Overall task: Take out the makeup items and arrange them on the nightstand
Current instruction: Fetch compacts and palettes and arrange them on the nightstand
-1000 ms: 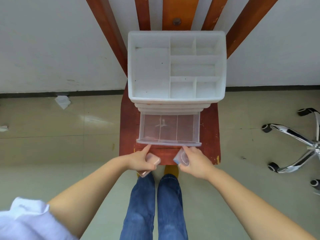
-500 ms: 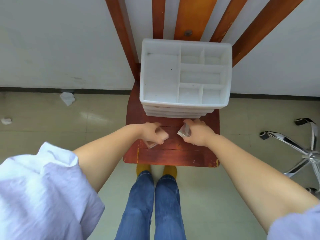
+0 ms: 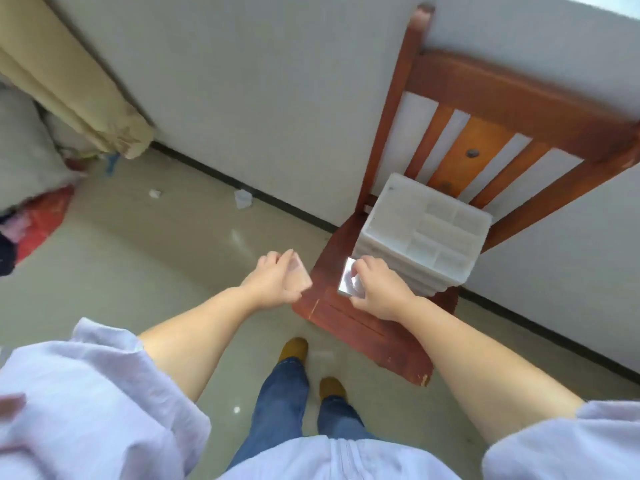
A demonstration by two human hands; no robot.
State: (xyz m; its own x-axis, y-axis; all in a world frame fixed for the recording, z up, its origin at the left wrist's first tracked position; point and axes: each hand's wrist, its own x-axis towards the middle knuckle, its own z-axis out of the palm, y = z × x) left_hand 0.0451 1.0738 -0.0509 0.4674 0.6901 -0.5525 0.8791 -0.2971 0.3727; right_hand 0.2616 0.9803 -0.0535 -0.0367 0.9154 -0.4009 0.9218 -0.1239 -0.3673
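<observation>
Since the earlier frame, both hands have drawn back from the organizer and the view has swung leftward, so the chair now sits at the right of the frame and open floor fills the left. Lower centre: the left hand (image 3: 273, 282), fingers curled around a pale pink compact (image 3: 298, 276), is off the seat's edge, above the floor. Just right of it, the right hand (image 3: 377, 289) pinches a small clear case (image 3: 349, 281) above the front of the chair seat (image 3: 349, 323). Right of centre: the white drawer organizer (image 3: 427, 237) stands on the seat against the slatted back, its drawers pushed in.

The step in hand appears to be carrying both items away toward the nightstand, which is not in view. Done well, each item stays level in a firm grasp, clear of the seat edge during the turn.

Orientation: the pink compact is tilted, its long axis running from upper left to lower right of the frame, broad face turned up toward the viewer. The clear case stands on edge, its long axis nearly vertical in the frame, flat face toward the left. Motion blur hides any lid or hinge.
</observation>
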